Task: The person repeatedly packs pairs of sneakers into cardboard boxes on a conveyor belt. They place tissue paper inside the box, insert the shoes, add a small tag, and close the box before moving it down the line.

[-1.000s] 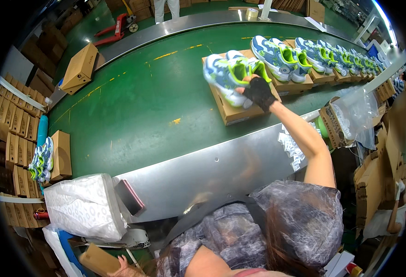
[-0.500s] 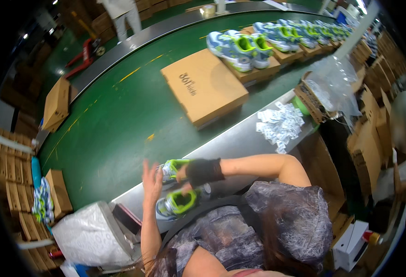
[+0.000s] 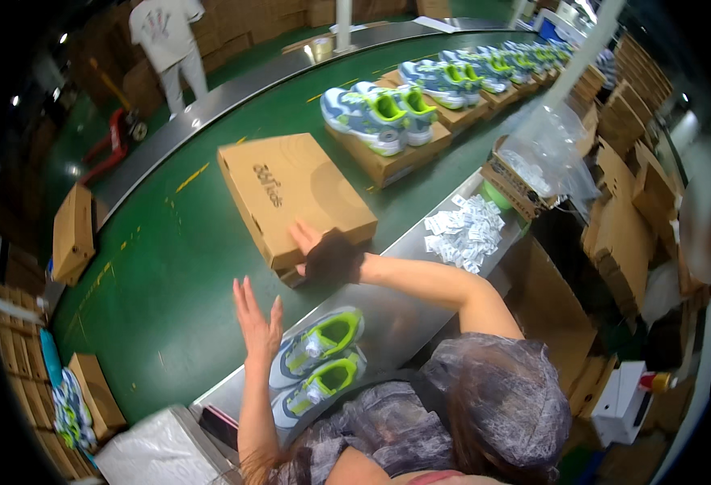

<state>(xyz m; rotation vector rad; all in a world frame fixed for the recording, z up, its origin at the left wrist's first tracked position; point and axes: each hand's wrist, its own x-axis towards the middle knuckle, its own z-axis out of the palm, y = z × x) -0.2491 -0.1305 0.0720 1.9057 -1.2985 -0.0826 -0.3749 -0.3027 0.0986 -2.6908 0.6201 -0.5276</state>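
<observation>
A pair of grey, blue and lime sneakers (image 3: 316, 365) lies side by side on the metal ledge (image 3: 404, 319) in front of me. My left hand (image 3: 257, 322) hovers just left of the pair, fingers spread, holding nothing. My right hand (image 3: 321, 252), in a black wrist wrap, reaches over the shoes and touches the near edge of a closed brown cardboard shoe box (image 3: 291, 194) on the green conveyor belt (image 3: 161, 275). Its fingers look apart, and I cannot see them clamped on the box.
More sneaker pairs (image 3: 379, 113) ride on boxes further up the belt. A heap of white paper tags (image 3: 464, 230) and a carton lined with a clear bag (image 3: 533, 162) sit to the right. A person in white (image 3: 165, 36) stands beyond the belt. Stacked cartons (image 3: 630, 186) line the right.
My right hand took a sneaker pair off a box on the belt; both hands set it on the ledge and let go. The right hand now reaches the box, which has come nearer.
</observation>
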